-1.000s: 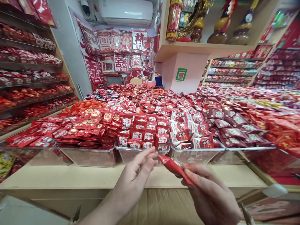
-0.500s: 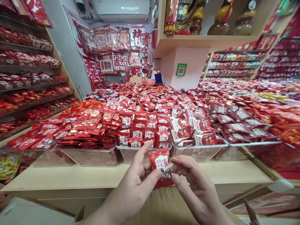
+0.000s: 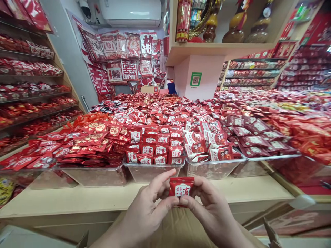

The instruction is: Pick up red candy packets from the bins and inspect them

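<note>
Between my two hands is a small red candy packet (image 3: pixel 182 187) with a white label and red characters, its crimped top edge upward. My left hand (image 3: pixel 155 201) pinches its left side, thumb on the front. My right hand (image 3: pixel 209 199) grips the right side the same way, and both thumbs nearly meet at the lower front. The fingers behind the packet are partly hidden. Just beyond my hands stands a clear plastic bin (image 3: pixel 154 170) with similar red packets (image 3: pixel 147 150) standing in rows.
More clear bins flank it: gold-printed red packets (image 3: pixel 90 137) to the left, white-and-red packets (image 3: pixel 218 153) and dark red packets (image 3: pixel 256 141) to the right. A pale wooden ledge (image 3: pixel 77 198) runs before them. Below my hands lies a cardboard box (image 3: pixel 178 229). A shelf unit (image 3: pixel 222 48) overhangs the back.
My right hand has closed onto the packet's right side; before, its fingers were beside it. The packet has turned upright and more square to me, and the view has shifted slightly.
</note>
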The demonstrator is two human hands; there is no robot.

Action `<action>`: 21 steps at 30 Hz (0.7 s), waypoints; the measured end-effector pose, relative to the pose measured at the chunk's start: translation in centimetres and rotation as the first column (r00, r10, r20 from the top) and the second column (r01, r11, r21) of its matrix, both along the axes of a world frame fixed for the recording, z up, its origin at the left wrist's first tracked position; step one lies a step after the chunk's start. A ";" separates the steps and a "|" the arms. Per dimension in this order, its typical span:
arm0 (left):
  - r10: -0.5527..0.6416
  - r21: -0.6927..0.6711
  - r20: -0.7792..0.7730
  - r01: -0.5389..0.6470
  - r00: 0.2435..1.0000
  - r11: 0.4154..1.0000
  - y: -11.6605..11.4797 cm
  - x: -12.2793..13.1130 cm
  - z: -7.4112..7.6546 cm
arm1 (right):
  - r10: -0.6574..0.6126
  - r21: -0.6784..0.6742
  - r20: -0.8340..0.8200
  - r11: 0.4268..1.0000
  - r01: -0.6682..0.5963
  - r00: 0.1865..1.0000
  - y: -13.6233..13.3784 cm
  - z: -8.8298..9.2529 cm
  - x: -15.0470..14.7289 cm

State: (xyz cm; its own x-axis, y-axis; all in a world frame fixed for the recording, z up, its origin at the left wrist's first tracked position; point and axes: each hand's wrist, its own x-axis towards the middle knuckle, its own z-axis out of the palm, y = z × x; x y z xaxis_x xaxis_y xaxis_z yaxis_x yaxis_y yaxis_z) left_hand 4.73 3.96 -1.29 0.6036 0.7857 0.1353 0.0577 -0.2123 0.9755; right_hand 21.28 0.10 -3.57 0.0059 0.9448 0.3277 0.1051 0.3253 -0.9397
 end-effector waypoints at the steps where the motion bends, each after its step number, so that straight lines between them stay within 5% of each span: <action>1: 0.000 0.000 -0.008 0.000 1.000 1.000 0.0 -0.1 0.0 | -0.006 0.004 0.015 1.000 0.005 1.000 0.0 0.0 0.0; 11: -0.008 -0.031 0.010 0.008 1.000 0.999 -0.2 0.2 0.3 | -0.015 0.018 0.021 1.000 0.014 1.000 0.3 0.4 0.2; 15: 0.093 0.204 -0.131 -0.065 0.987 0.977 -0.1 -0.2 0.8 | 0.003 0.057 -0.054 0.998 0.000 0.999 0.0 1.0 0.7; 17: 0.243 0.499 -0.173 -0.128 0.954 0.857 0.8 -0.8 2.2 | -0.057 0.110 -0.120 0.991 0.070 0.991 0.4 2.4 1.5; 21: 0.460 0.899 -0.155 -0.069 0.874 0.433 5.6 -1.0 7.4 | -0.361 0.250 -0.065 0.897 0.365 0.930 4.7 7.2 4.0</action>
State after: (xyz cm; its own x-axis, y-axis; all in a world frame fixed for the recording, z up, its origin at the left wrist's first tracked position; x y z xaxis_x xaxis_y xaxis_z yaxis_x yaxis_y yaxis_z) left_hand 3.70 9.55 6.10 0.5387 0.5133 0.6680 0.5339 -0.8214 0.2006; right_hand 25.24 4.77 3.62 0.3398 0.7609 0.5527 0.2465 0.4951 -0.8331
